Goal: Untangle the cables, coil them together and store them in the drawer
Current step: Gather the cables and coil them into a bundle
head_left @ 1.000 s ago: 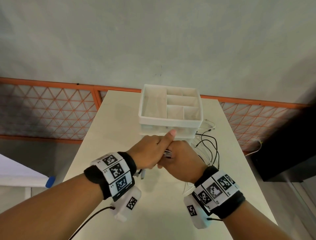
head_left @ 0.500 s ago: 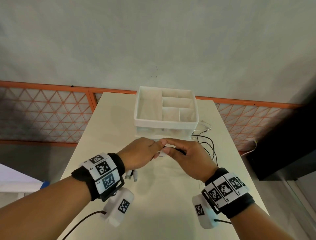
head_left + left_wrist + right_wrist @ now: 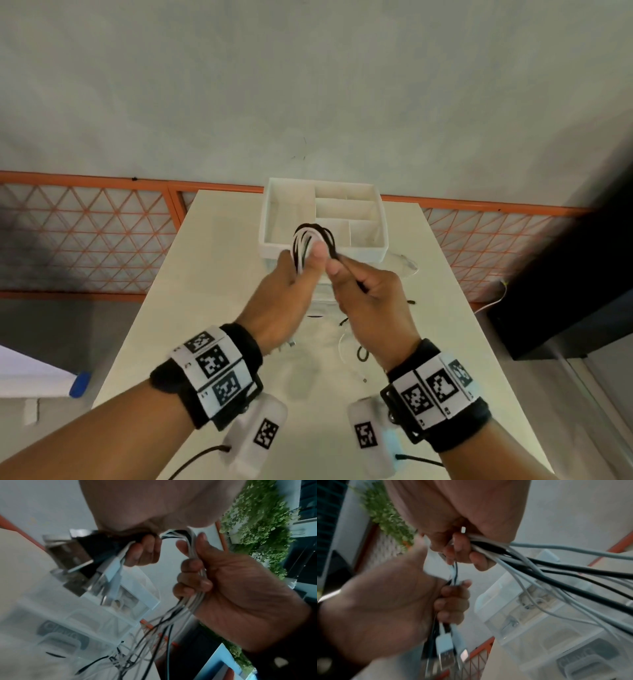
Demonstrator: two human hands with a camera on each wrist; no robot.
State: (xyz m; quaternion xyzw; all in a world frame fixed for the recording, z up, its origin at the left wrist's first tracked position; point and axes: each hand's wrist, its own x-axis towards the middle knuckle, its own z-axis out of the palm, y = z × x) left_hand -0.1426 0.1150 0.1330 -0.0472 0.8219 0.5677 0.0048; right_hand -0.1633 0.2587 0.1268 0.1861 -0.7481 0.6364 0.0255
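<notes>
A bundle of black and white cables (image 3: 313, 236) forms an upright loop in front of the white drawer unit (image 3: 366, 246). My left hand (image 3: 301, 270) grips the loop's left side, thumb up; USB plugs (image 3: 111, 569) hang below its fingers (image 3: 144, 551). My right hand (image 3: 346, 277) pinches the black strand on the right side of the loop. In the right wrist view its fingers (image 3: 462, 547) curl round several strands (image 3: 556, 566) that trail towards the drawers. Loose cable ends (image 3: 359, 353) lie on the table under my wrists.
The drawer unit has an open divided tray (image 3: 342, 205) on top and clear drawers (image 3: 539, 615) below. It stands at the far end of the pale table (image 3: 205, 308). An orange lattice railing (image 3: 85, 233) runs behind. A dark cabinet (image 3: 565, 291) stands at the right.
Both hands have risen from low in front of the drawers. A loop of black and white cable now stands up between them, where before the cables were hidden under my fingers.
</notes>
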